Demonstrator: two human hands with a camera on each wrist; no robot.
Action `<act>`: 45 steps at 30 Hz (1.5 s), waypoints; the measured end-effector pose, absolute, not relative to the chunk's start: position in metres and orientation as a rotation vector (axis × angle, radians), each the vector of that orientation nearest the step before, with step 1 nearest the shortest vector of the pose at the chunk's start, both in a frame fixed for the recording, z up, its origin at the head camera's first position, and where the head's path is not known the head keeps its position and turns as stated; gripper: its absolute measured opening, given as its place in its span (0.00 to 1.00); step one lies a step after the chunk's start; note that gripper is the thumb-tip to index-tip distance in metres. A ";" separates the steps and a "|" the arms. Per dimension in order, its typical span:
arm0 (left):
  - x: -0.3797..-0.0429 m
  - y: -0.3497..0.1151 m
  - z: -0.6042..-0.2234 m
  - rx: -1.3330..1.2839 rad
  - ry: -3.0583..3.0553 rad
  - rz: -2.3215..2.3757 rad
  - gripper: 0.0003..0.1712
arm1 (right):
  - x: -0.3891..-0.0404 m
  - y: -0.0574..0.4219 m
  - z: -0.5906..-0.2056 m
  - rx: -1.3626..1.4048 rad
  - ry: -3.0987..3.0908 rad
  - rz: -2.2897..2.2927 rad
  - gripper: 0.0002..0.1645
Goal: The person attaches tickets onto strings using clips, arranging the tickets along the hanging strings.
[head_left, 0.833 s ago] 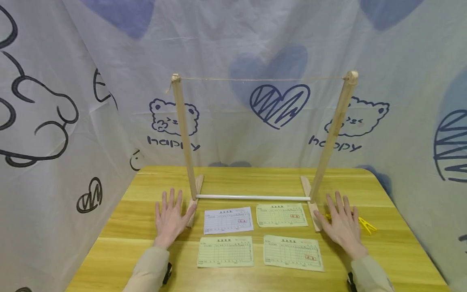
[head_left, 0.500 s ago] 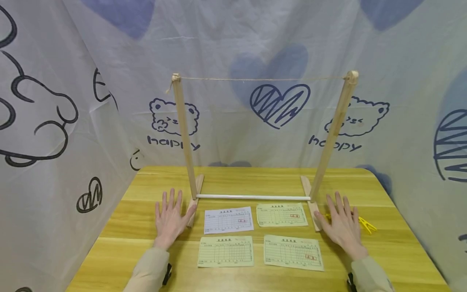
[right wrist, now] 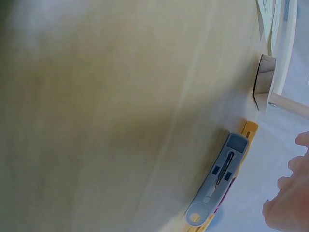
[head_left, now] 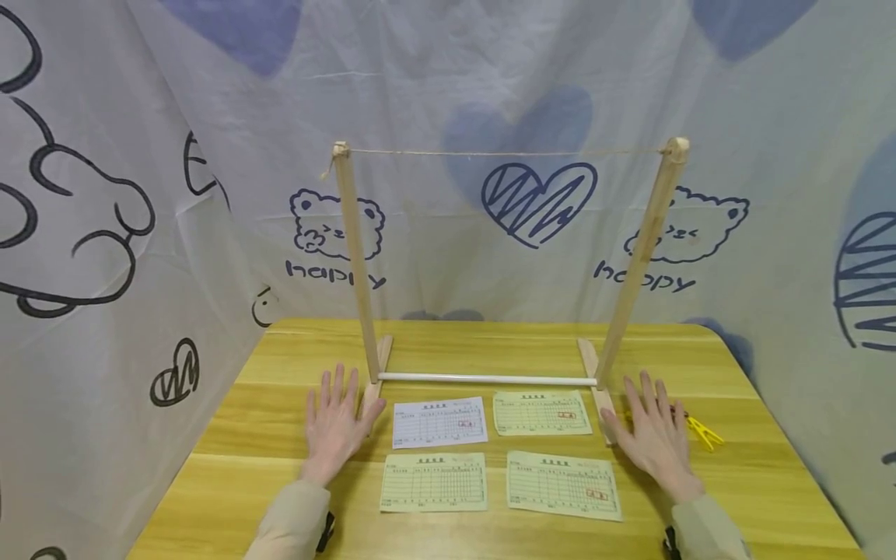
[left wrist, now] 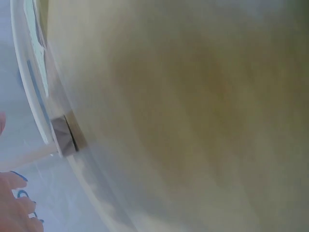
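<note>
My left hand [head_left: 332, 434] is spread flat, palm down, beside the left foot [head_left: 372, 400] of a wooden frame, its thumb overlapping that foot in the head view. Over on the right, my right hand [head_left: 656, 443] lies the same way, its thumb at the frame's right foot [head_left: 603, 412]. Partly hidden behind the right fingers are clothespins, a yellow clothespin [head_left: 703, 432] showing past them. A grey clothespin [right wrist: 215, 179] lies against yellow ones in the right wrist view. Between my hands lie a white printed slip [head_left: 439, 424] and green slips [head_left: 434, 484].
Two wooden posts [head_left: 637, 264] rise from the feet, joined low by a white rod [head_left: 486, 379]. A thin string [head_left: 504, 152] runs between their tops. Behind the wooden table [head_left: 483, 342] hangs a printed cloth [head_left: 434, 78], which also covers both sides.
My left hand has shifted slightly to the right, toward the frame's foot. The right hand has moved a touch to the left. The slips and the frame stay in place.
</note>
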State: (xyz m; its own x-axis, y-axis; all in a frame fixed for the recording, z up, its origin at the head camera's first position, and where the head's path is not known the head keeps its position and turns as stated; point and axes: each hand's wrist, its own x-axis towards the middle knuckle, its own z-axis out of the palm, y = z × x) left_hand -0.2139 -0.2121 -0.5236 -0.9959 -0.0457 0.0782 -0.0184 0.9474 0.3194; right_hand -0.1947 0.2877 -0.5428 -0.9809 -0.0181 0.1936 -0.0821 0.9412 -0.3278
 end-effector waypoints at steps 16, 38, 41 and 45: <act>-0.205 -0.182 -0.523 -0.064 -2.982 -0.479 0.48 | -0.193 0.284 -0.541 0.071 -2.902 0.548 0.51; -0.214 -0.106 -0.524 -0.510 -2.902 -0.936 0.38 | -0.192 0.265 -0.542 0.111 -2.839 0.769 0.48; -0.216 -0.100 -0.526 -0.572 -2.898 -1.045 0.36 | -0.191 0.265 -0.542 0.121 -2.821 0.848 0.48; -0.218 -0.097 -0.528 -0.646 -2.939 -1.161 0.34 | -0.191 0.265 -0.544 0.117 -2.811 0.959 0.48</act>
